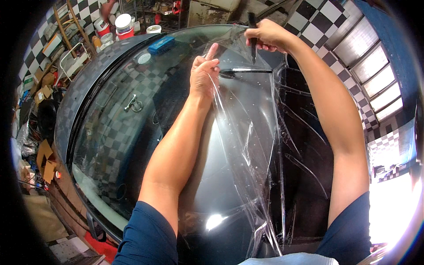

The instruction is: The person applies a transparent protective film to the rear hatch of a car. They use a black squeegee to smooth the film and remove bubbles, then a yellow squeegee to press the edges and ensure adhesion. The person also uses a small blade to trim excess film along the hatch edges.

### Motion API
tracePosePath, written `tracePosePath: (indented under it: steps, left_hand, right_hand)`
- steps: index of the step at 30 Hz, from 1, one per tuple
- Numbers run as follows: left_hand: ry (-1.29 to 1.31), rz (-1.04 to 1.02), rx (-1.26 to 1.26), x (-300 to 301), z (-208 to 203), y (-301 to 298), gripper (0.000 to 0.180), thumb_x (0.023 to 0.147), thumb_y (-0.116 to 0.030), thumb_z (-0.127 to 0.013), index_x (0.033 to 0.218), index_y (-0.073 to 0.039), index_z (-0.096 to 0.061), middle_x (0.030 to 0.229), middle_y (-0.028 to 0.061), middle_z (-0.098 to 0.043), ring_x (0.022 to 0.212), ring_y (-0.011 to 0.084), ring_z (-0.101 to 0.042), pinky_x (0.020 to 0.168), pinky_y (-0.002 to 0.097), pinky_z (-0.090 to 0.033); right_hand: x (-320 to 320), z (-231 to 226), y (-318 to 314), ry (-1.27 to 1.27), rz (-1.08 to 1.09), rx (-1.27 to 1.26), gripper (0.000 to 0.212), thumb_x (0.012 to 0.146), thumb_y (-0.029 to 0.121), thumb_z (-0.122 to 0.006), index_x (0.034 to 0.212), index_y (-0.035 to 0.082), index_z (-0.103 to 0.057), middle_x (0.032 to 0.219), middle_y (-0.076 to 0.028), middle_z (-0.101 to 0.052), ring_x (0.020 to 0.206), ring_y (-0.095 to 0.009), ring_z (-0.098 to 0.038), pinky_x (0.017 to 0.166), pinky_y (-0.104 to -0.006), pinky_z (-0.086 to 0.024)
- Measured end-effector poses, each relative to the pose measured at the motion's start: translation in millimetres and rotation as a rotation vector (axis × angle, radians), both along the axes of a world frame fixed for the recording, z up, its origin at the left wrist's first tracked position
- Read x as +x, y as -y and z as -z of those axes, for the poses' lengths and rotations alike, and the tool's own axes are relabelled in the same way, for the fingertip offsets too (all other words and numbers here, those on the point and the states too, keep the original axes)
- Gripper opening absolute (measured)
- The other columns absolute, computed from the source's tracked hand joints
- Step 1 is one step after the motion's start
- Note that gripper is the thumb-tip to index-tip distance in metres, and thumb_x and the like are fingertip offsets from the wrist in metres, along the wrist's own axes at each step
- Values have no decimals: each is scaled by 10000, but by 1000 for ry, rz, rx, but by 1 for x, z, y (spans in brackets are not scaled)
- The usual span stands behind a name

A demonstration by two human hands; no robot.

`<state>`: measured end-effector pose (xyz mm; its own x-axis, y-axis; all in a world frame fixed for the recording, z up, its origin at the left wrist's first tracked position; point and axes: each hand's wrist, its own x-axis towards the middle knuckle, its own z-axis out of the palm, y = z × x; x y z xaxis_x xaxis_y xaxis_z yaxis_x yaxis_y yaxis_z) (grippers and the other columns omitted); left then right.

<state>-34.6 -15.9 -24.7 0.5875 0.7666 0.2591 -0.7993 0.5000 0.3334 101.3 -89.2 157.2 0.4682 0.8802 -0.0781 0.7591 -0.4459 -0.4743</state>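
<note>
While the left hand [204, 73] is curling with its index finger pointing toward twelve o'clock, its thumb is folding in against the bent fingers, apparently closing on the edge of the clear film [251, 154]; exactly which fingers are pinning it is hard to make out. From that grip the film is running down in creased, bright lines toward five o'clock, lying over a dark glossy car panel [198, 185]; part of it is also spreading from the fingertip toward two o'clock. At the left hand's two o'clock, the right hand [270, 37] is wrapping firmly around a slim black tool [253, 54], its lower end pointing to six o'clock over the film. Car glass [119, 119] is stretching toward eight o'clock of the left hand, and a blue block [162, 45] is showing at its ten o'clock.
</note>
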Motion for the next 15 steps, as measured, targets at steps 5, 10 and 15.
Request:
tracePosePath:
  steps: [5, 10, 15]
  left_hand:
    - [21, 16, 2, 2, 2, -1, 286, 742, 104, -537, 593, -99, -401, 1343, 164, -466, 748, 105, -515, 645, 211, -425]
    - [-1, 3, 16, -1, -1, 0, 288, 739, 98, -548, 596, -103, -401, 1351, 151, -464, 760, 104, -516, 646, 207, -420]
    - [15, -18, -43, 0, -5, 3, 318, 705, 138, -539, 591, -109, -375, 1371, 209, -424, 702, 99, -499, 576, 209, -395]
  right_hand:
    - [15, 13, 27, -226, 42, 129, 258, 852, 288, -565, 771, 55, -638, 511, 20, -503, 387, -36, -426, 338, -193, -274]
    - [2, 8, 16, -95, -4, 103, 272, 812, 299, -573, 719, 54, -645, 498, -1, -502, 378, -57, -422, 331, -214, -274]
    - [-15, 2, -6, 131, -6, -10, 269, 744, 294, -553, 648, 55, -631, 488, -28, -473, 366, -115, -405, 332, -277, -285]
